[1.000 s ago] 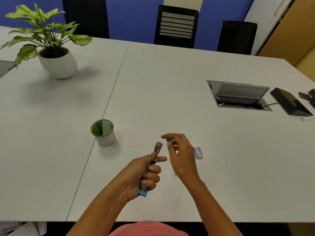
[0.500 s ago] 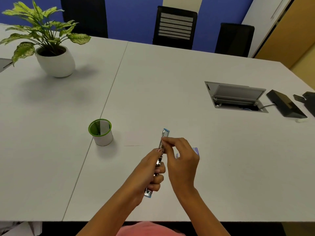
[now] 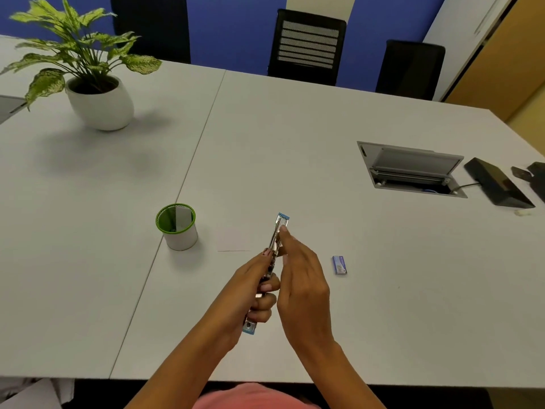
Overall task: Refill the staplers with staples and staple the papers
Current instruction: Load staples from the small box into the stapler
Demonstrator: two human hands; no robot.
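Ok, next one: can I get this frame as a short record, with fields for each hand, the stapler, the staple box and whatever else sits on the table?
stapler: swung open, held above the table, far end pointing away from the person
left hand: grips the stapler round its middle
right hand: fingers fairly straight, index fingertip on the stapler's metal rail
staple box: flat on the table, right of the hands, untouched
other: green-rimmed cup, potted plant, open cable hatch
staples in rail: cannot tell
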